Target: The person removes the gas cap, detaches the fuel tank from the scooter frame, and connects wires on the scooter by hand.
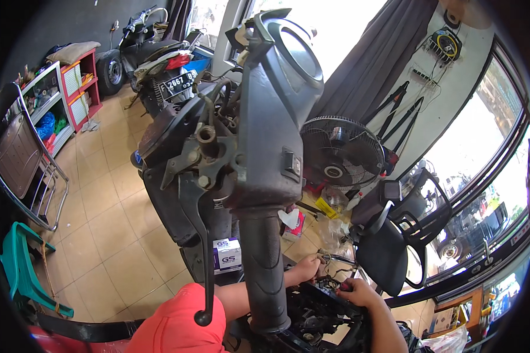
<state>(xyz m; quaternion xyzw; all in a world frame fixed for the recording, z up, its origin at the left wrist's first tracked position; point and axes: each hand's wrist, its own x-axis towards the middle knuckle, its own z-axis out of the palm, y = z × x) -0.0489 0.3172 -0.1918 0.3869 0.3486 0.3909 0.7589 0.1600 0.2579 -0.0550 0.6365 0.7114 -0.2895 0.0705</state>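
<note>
A black scooter handlebar fills the middle, with its rubber grip (264, 259), brake lever (203, 253) and dark switch housing (268, 135). Reaching behind the grip, my left hand (305, 269) is closed at the end of some loose wiring (338, 265). To its right, my right hand (361, 292) has its fingers bent together at the same bundle, low over the scooter's bare black frame (327, 320). What the right fingertips pinch is too small to make out. The grip hides part of my left forearm.
A purple-and-white box (227, 256) stands left of the grip. Beyond my hands are a black office chair (383, 259) and a floor fan (341, 154). A green plastic stool (26, 270) and folding chair (19, 156) stand left. Another scooter (159, 67) is parked at the back.
</note>
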